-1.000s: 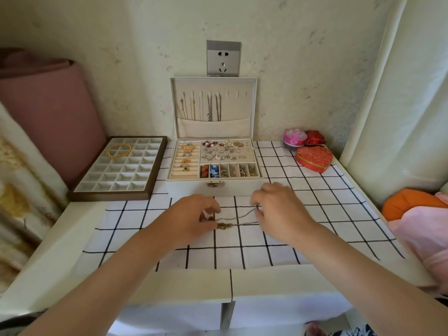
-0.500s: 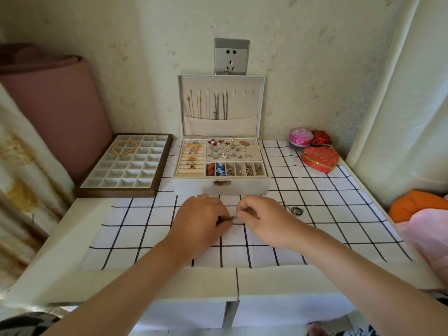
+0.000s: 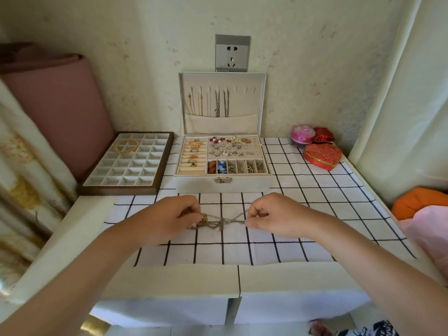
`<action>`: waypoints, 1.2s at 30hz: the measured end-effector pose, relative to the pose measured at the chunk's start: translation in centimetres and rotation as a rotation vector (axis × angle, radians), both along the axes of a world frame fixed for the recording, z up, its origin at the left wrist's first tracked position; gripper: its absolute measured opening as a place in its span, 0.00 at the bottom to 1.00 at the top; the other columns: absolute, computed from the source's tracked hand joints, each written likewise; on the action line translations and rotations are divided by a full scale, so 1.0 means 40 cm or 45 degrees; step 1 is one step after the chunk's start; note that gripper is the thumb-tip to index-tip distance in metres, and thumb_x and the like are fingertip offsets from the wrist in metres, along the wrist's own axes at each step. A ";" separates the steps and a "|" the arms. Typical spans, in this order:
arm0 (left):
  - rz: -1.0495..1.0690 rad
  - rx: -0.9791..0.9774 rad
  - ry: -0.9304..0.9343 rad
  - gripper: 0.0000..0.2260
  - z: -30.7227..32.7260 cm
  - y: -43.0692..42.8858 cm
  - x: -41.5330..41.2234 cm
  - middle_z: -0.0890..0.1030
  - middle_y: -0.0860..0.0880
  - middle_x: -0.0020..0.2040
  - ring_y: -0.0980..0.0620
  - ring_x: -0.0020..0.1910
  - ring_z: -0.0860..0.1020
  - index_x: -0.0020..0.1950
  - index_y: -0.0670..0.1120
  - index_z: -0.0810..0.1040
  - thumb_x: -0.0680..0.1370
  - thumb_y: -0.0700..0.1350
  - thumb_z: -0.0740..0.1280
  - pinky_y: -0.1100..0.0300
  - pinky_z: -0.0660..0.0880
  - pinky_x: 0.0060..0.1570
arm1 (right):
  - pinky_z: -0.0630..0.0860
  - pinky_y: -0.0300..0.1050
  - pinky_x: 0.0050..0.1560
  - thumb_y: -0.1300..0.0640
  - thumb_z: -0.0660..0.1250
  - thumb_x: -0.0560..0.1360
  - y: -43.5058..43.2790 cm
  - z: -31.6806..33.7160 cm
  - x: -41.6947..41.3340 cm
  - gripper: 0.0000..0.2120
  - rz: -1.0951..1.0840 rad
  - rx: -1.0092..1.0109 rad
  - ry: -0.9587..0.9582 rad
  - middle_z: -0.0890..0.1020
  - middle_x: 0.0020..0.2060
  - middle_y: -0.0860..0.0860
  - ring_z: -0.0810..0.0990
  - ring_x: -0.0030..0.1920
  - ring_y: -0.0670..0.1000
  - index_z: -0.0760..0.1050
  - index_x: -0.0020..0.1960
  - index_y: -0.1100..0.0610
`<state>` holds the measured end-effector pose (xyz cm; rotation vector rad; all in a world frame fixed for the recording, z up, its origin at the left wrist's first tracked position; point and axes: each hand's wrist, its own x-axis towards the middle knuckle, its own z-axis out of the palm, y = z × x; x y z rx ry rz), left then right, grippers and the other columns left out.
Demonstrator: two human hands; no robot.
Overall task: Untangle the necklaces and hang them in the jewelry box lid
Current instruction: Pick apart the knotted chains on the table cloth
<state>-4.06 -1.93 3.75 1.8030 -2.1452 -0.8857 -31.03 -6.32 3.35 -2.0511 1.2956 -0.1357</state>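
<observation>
So at this point I had the tangled necklaces [image 3: 219, 221] stretched between both hands, low over the checked tablecloth [image 3: 303, 202], just nearer than the front of the jewelry box [image 3: 223, 184]. I couldn't tell if they were touching the cloth.

The left hand [image 3: 169, 218] was curled round the clumpy end, where a gold bit showed. The right hand [image 3: 274, 218] was pinching the thin strands between thumb and forefinger. So both were clamped on chain, neither one loose.

The bundle ran left to right, with its long axis roughly parallel to the box front. The chunky end pointed left and the thin ends right. The strands crossed in an X about midway, with a small knot there. I couldn't count the chains, they were too fine.

My take on doing this step well was not to pull harder, since tension only tightens that middle knot. I reckoned it was better to slacken off, lay it on the cloth and tease the crossing open with fingertips. Then I'd feed one end back through and lift out one chain at a time.

The jewelry box lid [image 3: 247, 105] stood upright at the far side. Several chains [image 3: 218, 103] hung from its left and middle hooks. The hooks on the right looked free, so I figured these belonged there.
</observation>
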 end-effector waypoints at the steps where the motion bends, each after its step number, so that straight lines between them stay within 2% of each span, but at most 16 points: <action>1: 0.003 -0.016 -0.046 0.06 0.000 0.001 0.008 0.81 0.55 0.40 0.55 0.40 0.78 0.44 0.57 0.76 0.81 0.51 0.64 0.57 0.75 0.45 | 0.70 0.40 0.39 0.46 0.70 0.76 0.000 0.000 0.001 0.07 0.002 0.003 -0.001 0.80 0.33 0.39 0.75 0.34 0.38 0.81 0.40 0.45; 4: -0.004 -0.042 -0.211 0.06 0.006 0.005 0.024 0.79 0.54 0.38 0.56 0.36 0.75 0.46 0.58 0.74 0.82 0.53 0.62 0.61 0.72 0.38 | 0.67 0.37 0.38 0.48 0.71 0.77 0.003 0.004 0.007 0.08 0.000 0.006 -0.012 0.78 0.29 0.31 0.75 0.33 0.31 0.81 0.39 0.44; 7: -0.017 0.007 -0.363 0.04 0.023 0.008 0.037 0.79 0.55 0.39 0.58 0.37 0.75 0.46 0.59 0.76 0.81 0.54 0.64 0.61 0.72 0.39 | 0.68 0.37 0.39 0.48 0.70 0.77 0.003 0.006 0.013 0.07 0.002 -0.009 -0.028 0.79 0.31 0.34 0.75 0.34 0.33 0.82 0.41 0.45; 10: -0.028 0.110 -0.523 0.04 0.042 0.013 0.054 0.77 0.58 0.39 0.59 0.39 0.75 0.42 0.59 0.78 0.76 0.54 0.69 0.64 0.69 0.37 | 0.69 0.35 0.37 0.49 0.72 0.76 0.004 0.006 0.015 0.06 0.041 0.001 -0.020 0.78 0.29 0.33 0.75 0.32 0.35 0.83 0.40 0.46; 11: -0.029 0.141 -0.543 0.03 0.047 0.014 0.059 0.78 0.58 0.40 0.59 0.40 0.76 0.41 0.58 0.79 0.75 0.54 0.70 0.65 0.69 0.38 | 0.72 0.36 0.39 0.49 0.73 0.74 0.003 0.005 0.014 0.06 0.071 0.018 -0.005 0.80 0.30 0.34 0.76 0.33 0.36 0.83 0.39 0.46; 13: -0.028 0.218 -0.524 0.03 0.054 0.018 0.066 0.79 0.58 0.40 0.59 0.40 0.77 0.42 0.57 0.81 0.71 0.53 0.73 0.65 0.71 0.38 | 0.80 0.45 0.48 0.48 0.76 0.71 0.006 0.003 0.014 0.03 0.155 0.084 0.047 0.84 0.38 0.39 0.81 0.41 0.40 0.84 0.39 0.45; 15: -0.020 0.274 -0.483 0.08 0.062 0.027 0.067 0.79 0.58 0.41 0.59 0.40 0.77 0.45 0.59 0.80 0.69 0.57 0.74 0.64 0.71 0.39 | 0.80 0.51 0.55 0.44 0.77 0.67 0.012 0.009 0.017 0.04 0.251 0.133 0.089 0.83 0.44 0.42 0.82 0.47 0.44 0.84 0.38 0.43; 17: -0.003 0.228 -0.425 0.11 0.065 0.029 0.063 0.79 0.58 0.42 0.59 0.42 0.77 0.46 0.60 0.78 0.69 0.62 0.73 0.62 0.74 0.42 | 0.79 0.49 0.56 0.38 0.75 0.65 0.011 0.014 0.020 0.08 0.268 0.113 0.062 0.83 0.45 0.42 0.81 0.48 0.42 0.84 0.37 0.42; 19: -0.003 0.070 -0.337 0.07 0.056 0.024 0.049 0.80 0.59 0.43 0.60 0.42 0.77 0.46 0.61 0.79 0.72 0.60 0.71 0.62 0.74 0.42 | 0.77 0.44 0.53 0.40 0.74 0.69 0.005 0.007 0.030 0.06 0.194 -0.009 -0.018 0.81 0.43 0.41 0.80 0.47 0.41 0.84 0.39 0.41; 21: -0.031 -0.116 -0.255 0.02 0.036 0.016 0.024 0.79 0.62 0.43 0.62 0.42 0.76 0.47 0.62 0.80 0.76 0.55 0.70 0.64 0.73 0.42 | 0.73 0.37 0.49 0.47 0.72 0.75 -0.002 -0.017 0.048 0.04 0.169 -0.233 -0.077 0.80 0.44 0.41 0.77 0.45 0.39 0.85 0.49 0.42; 23: -0.105 -0.215 -0.205 0.06 0.006 0.007 -0.003 0.78 0.62 0.46 0.62 0.46 0.75 0.50 0.62 0.82 0.77 0.50 0.70 0.62 0.74 0.47 | 0.68 0.30 0.46 0.50 0.72 0.77 0.002 -0.051 0.069 0.09 0.247 -0.393 -0.092 0.78 0.46 0.41 0.75 0.46 0.38 0.84 0.56 0.43; 24: -0.148 -0.243 -0.211 0.07 -0.009 0.003 -0.013 0.77 0.62 0.48 0.62 0.49 0.74 0.52 0.62 0.82 0.77 0.50 0.71 0.62 0.74 0.49 | 0.67 0.31 0.46 0.51 0.72 0.77 0.006 -0.066 0.079 0.10 0.282 -0.465 -0.087 0.77 0.47 0.41 0.74 0.47 0.39 0.84 0.57 0.44; 26: -0.214 -0.288 -0.228 0.08 -0.033 -0.005 -0.024 0.74 0.62 0.50 0.63 0.52 0.71 0.54 0.62 0.83 0.76 0.52 0.72 0.63 0.72 0.50 | 0.69 0.38 0.48 0.51 0.73 0.75 0.005 -0.086 0.092 0.08 0.319 -0.615 -0.097 0.77 0.45 0.43 0.74 0.48 0.44 0.85 0.54 0.47; 30: -0.206 -0.379 -0.275 0.03 -0.042 -0.012 -0.017 0.75 0.62 0.50 0.63 0.53 0.70 0.48 0.59 0.84 0.75 0.53 0.73 0.63 0.73 0.48 | 0.71 0.47 0.49 0.53 0.74 0.75 -0.009 -0.080 0.093 0.04 0.397 -0.798 0.002 0.78 0.43 0.47 0.73 0.47 0.50 0.84 0.45 0.53; 33: -0.198 -0.381 -0.331 0.02 -0.039 -0.013 -0.002 0.75 0.61 0.51 0.62 0.52 0.70 0.47 0.58 0.83 0.76 0.53 0.71 0.63 0.73 0.48 | 0.69 0.43 0.51 0.56 0.66 0.80 -0.012 -0.076 0.080 0.05 0.322 -0.678 0.020 0.77 0.45 0.47 0.73 0.48 0.48 0.79 0.48 0.54; 36: -0.141 -0.332 -0.350 0.02 -0.035 -0.016 0.012 0.75 0.61 0.50 0.62 0.51 0.71 0.48 0.58 0.80 0.78 0.52 0.68 0.62 0.74 0.51 | 0.72 0.43 0.44 0.56 0.58 0.84 -0.020 -0.056 0.063 0.09 -0.049 -0.287 -0.247 0.80 0.39 0.45 0.77 0.41 0.47 0.71 0.46 0.48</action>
